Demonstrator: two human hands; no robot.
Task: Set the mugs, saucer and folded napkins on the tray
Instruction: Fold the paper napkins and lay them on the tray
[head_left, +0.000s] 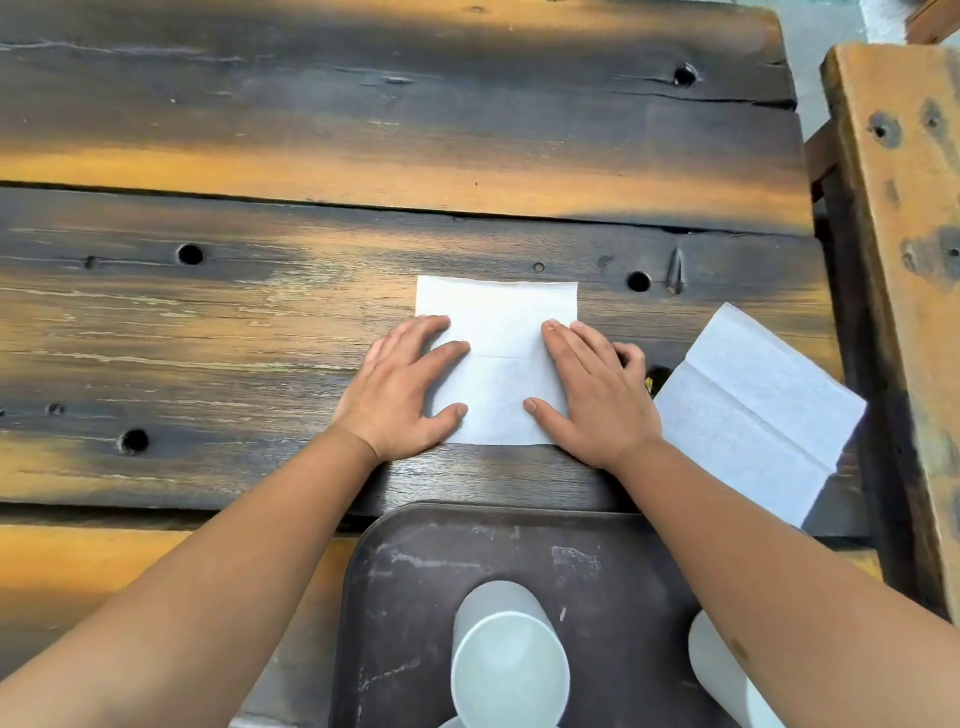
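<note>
Pressing flat, spread left hand (402, 387) and right hand (592, 392) on napkin (498, 332) (unprinted)

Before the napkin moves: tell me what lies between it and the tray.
Head view: only bare wooden table lies between the napkin under both hands and the tray.

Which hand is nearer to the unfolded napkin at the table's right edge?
Right. The right hand lies just beside the unfolded napkin; the left hand is farther left.
</note>
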